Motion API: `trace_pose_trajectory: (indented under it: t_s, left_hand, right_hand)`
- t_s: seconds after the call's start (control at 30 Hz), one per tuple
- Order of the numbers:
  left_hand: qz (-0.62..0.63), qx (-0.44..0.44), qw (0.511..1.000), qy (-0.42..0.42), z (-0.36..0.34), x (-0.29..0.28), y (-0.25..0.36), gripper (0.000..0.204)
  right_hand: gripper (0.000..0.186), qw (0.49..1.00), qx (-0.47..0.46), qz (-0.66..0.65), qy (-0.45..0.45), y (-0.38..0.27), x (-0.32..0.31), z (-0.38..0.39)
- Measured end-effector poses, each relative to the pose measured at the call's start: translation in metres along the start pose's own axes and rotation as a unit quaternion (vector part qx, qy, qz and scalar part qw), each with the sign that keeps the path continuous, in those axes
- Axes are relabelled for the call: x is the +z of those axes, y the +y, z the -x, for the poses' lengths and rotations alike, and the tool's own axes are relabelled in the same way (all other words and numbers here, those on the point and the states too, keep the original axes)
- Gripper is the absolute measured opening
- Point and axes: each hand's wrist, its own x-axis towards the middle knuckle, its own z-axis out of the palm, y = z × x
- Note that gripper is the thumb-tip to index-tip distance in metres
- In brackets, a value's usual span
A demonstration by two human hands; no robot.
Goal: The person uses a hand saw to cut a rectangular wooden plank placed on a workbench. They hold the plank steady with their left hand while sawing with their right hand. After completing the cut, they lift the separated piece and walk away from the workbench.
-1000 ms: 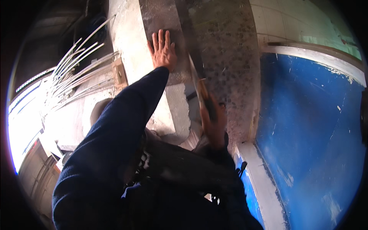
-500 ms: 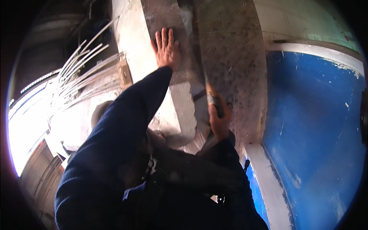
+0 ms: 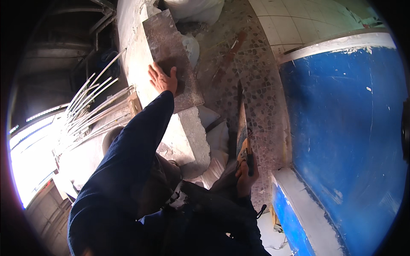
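Observation:
My left hand (image 3: pixel 162 80) lies with spread fingers on a dark brown board (image 3: pixel 167 40), near the board's left edge. The board rests on a pale, rough-edged concrete block or ledge (image 3: pixel 195 135). To the right of the board, my right hand (image 3: pixel 247 176) grips a handsaw (image 3: pixel 242 121) by its handle. The saw's blade points away from me, above the pebble-patterned floor and apart from the board. Beyond the blade, a narrow reddish-brown strip (image 3: pixel 229 59) shows over the floor, slightly blurred.
A blue panel wall (image 3: pixel 346 128) with a white ledge stands at the right. Several thin pale rods (image 3: pixel 92 100) stick out at the left. White sacks (image 3: pixel 196 10) lie at the far end, and more pale sacking (image 3: pixel 218 136) sits beside the block.
The saw has moved from the board's right edge out to the right. My left hand has shifted nearer and left. A narrow strip now shows separately from the board, over the floor.

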Motion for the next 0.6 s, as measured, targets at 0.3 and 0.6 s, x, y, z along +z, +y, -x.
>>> trace_pose_trajectory:
  t_s: [0.3,0.6]
  left_hand:
    - [0.057,0.027,0.998,-0.011,0.013,0.004,0.007,0.084]
    - [0.044,0.066,0.996,-0.048,0.048,0.009,0.017,0.080]
  right_hand:
    - [0.052,0.996,0.021,-0.041,-0.071,0.009,0.010,0.018]
    - [0.055,0.990,0.006,-0.009,-0.138,-0.016,0.033,0.002]
